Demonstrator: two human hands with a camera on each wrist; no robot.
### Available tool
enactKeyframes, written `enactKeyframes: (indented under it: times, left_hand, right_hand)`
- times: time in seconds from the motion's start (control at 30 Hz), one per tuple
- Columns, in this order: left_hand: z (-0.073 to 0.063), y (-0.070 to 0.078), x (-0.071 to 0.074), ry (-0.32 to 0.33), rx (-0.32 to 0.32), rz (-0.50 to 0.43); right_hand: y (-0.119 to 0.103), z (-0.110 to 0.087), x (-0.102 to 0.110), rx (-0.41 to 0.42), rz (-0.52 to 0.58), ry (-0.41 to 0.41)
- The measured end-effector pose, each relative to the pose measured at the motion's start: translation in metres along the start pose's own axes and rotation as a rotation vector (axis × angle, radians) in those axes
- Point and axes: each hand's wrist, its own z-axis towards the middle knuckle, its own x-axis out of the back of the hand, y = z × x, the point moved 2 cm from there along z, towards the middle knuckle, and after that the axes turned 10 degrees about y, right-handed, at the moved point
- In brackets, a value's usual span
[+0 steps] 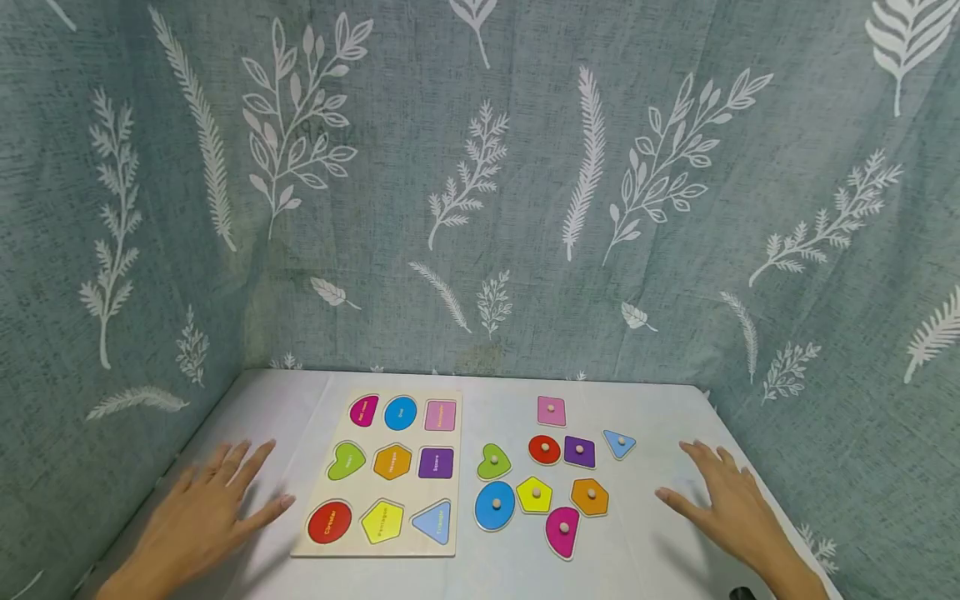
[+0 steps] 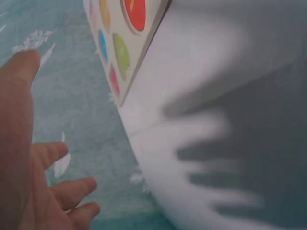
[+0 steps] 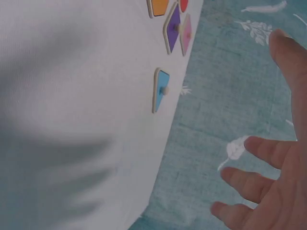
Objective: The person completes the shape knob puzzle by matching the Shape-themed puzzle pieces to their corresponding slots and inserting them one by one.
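Note:
In the head view, my left hand (image 1: 202, 517) hovers left of a wooden shape puzzle board (image 1: 300, 546), fingers spread and holding nothing. My right hand (image 1: 735, 508) is spread out at the right, with nothing in it. Between the board and this hand lie loose knobbed pieces: a blue circle (image 1: 487, 518), green heart (image 1: 489, 471), yellow pentagon (image 1: 528, 504), magenta half circle (image 1: 555, 542), orange hexagon (image 1: 583, 504), red circle (image 1: 537, 456), purple square (image 1: 573, 458), pink square-like piece (image 1: 547, 419) and blue triangle (image 1: 615, 450). The triangle is nearest to the right hand.
A white table (image 1: 645, 408) bears everything. Patterned green-grey cloth (image 1: 525, 317) hangs at the back and both sides. A small black object (image 1: 742, 592) shows at the bottom edge, below the right hand. Hand shadows fall on the table in both wrist views.

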Motion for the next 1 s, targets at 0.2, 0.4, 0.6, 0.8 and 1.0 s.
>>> enactKeyframes:
  times: [0.2,0.4,0.6,0.8,1.0]
  left_hand:
    - [0.001,0.008,-0.003,0.026,0.040,-0.064]
    - [0.000,0.018,-0.012,0.015,0.095,-0.106]
    - [-0.001,0.029,-0.022,-0.080,0.172,-0.158]
    - [-0.003,0.034,-0.031,-0.190,0.239,-0.175]
    - [-0.006,0.035,-0.039,-0.279,0.333,-0.234]
  right_hand:
    - [-0.003,-0.004,-0.005,-0.036,-0.003,-0.038]
    - [-0.008,-0.005,-0.016,-0.013,0.003,-0.022]
    - [-0.014,-0.005,-0.027,-0.055,0.032,-0.067]
    - [-0.020,-0.007,-0.038,-0.097,0.071,-0.106]
    - [-0.025,-0.006,-0.049,-0.128,0.112,-0.120]
